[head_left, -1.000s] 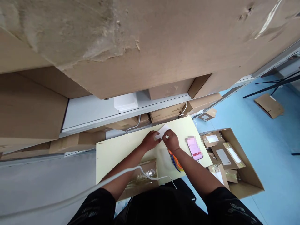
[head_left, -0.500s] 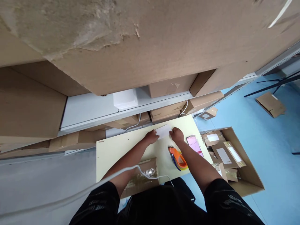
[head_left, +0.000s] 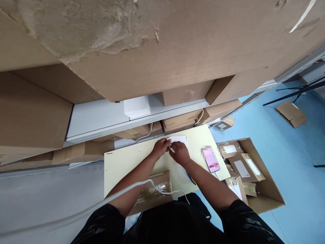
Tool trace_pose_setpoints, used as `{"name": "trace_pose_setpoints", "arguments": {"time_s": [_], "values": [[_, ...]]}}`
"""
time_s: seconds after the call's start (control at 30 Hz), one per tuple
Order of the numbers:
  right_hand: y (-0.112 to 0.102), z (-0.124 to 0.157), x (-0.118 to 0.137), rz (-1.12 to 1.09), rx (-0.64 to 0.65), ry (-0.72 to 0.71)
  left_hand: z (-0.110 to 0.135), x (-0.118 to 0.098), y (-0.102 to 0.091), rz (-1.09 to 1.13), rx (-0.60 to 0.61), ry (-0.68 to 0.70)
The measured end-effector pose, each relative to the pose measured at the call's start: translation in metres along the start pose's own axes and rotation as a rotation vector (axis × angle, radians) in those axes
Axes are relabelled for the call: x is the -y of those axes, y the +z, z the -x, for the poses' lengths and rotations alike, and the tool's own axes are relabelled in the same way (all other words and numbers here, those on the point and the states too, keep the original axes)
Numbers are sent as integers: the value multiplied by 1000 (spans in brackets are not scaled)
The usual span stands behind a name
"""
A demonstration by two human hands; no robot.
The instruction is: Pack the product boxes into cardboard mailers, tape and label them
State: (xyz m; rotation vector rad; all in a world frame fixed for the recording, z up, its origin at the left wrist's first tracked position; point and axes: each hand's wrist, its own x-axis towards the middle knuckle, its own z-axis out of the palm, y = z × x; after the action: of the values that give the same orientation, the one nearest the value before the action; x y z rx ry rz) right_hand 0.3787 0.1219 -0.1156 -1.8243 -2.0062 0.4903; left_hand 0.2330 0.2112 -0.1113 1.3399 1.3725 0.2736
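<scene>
A small white sheet of paper (head_left: 181, 139) is at the far edge of the pale table, with a yellowish mark at its right end. My left hand (head_left: 160, 148) is closed in a pinch on the sheet's left end. Right beside it, my right hand (head_left: 179, 153) is bent over the same end, fingers closed and nearly touching the left fingertips. What lies under its palm is hidden. Below my right wrist, a tape dispenser (head_left: 192, 179) is mostly covered by the forearm; only blue and yellow bits show.
A phone (head_left: 211, 160) with a pink screen lies on the table (head_left: 132, 157), right of my forearm. A taped carton (head_left: 152, 195) is near my body. An open box (head_left: 273, 189) of labelled parcels stands at right. Shelf cartons (head_left: 177, 47) overhang; a white cable (head_left: 101, 202) crosses in front.
My right hand has moved left from the sheet's right end to meet my left hand. The sheet now extends to the right, and my right forearm covers most of the orange tape dispenser.
</scene>
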Motion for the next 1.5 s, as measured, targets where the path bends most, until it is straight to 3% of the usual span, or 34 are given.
{"name": "trace_pose_setpoints", "arguments": {"time_s": [0.07,0.13,0.3,0.47,0.73,0.93,1.03,1.1,1.2,1.27,1.33,1.5], "values": [[5,-1,6,-79,11,-37,-1,5,-7,-27,-93,-48],[8,-4,2,-89,26,19,-4,12,-15,-21,-136,-87],[13,-27,-17,117,190,218,-10,31,-26,44,-166,-177],[22,-47,-21,232,355,208,-9,41,-28,60,-167,-236],[34,-42,-27,272,313,188,-2,63,-48,55,-215,-362],[26,-37,-25,204,288,189,44,68,-86,93,-336,-287],[13,-31,-7,-60,199,251,82,55,-95,199,-368,-143],[2,-22,13,-445,171,375,109,41,-93,332,-374,-12],[-20,0,52,-1192,313,549,147,13,-77,464,-411,121],[-39,16,78,-1558,421,541,170,-8,-61,488,-444,156],[-61,30,101,-1717,397,483,192,-29,-44,506,-466,174],[-113,53,139,-1715,262,419,247,-68,-20,668,-438,264]]}}
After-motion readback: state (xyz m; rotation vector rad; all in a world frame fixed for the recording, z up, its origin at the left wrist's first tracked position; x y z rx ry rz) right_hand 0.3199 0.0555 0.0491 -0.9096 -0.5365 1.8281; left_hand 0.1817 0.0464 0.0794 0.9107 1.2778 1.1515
